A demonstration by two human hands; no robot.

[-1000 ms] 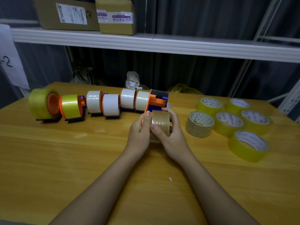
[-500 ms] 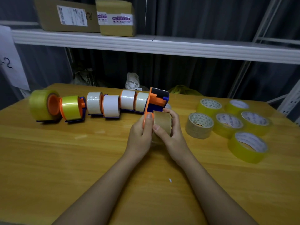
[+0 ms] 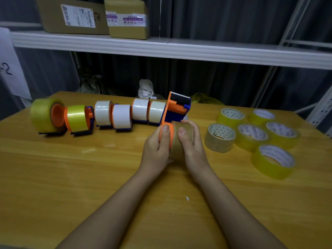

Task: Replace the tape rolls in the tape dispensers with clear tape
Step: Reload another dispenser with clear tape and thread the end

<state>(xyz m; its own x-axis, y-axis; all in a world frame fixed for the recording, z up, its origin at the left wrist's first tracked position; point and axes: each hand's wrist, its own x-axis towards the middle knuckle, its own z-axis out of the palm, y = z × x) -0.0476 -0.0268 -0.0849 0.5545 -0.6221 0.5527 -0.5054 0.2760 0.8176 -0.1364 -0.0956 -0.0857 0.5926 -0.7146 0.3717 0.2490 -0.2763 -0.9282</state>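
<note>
Orange dispenser hub [image 3: 166, 134] pinched by left hand [image 3: 155, 150] at frame centre; right hand [image 3: 191, 146] grips clear tape roll [image 3: 179, 141] immediately right, axis left-right.

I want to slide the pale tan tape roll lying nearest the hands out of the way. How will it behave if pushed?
The pale tan tape roll lies flat on the wooden table, so it should slide, not roll. Its hollow core suggests it is fairly light. Yellow rolls sit close beside it and may get bumped.

The tape roll [image 3: 179, 141] is half hidden behind the right hand [image 3: 193, 150].
</note>
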